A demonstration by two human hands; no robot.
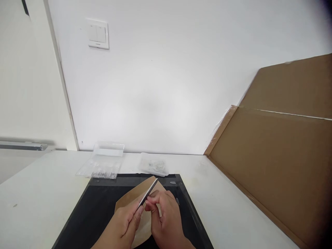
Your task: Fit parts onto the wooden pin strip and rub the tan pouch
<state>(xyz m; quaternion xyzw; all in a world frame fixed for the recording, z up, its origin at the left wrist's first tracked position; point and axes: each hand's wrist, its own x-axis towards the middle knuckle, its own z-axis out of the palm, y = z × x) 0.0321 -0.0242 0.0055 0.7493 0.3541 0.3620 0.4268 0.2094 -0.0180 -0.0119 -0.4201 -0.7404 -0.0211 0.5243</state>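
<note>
My left hand [124, 223] is closed on a thin flat strip [149, 191], dark with a pale edge, which points up and to the right. Beside it, my right hand [166, 218] has its fingers curled and pinched near the strip's lower end; what they hold, if anything, is hidden. Both hands hover over a brown paper piece [132, 200] that lies on a black mat [98, 214] at the near edge of the white table [38, 193].
An open clear plastic compartment box [102, 164] and a clear bag of small parts [153, 165] lie behind the mat. A large cardboard sheet [280, 155] leans against the wall on the right. A light switch [98, 34] is on the wall.
</note>
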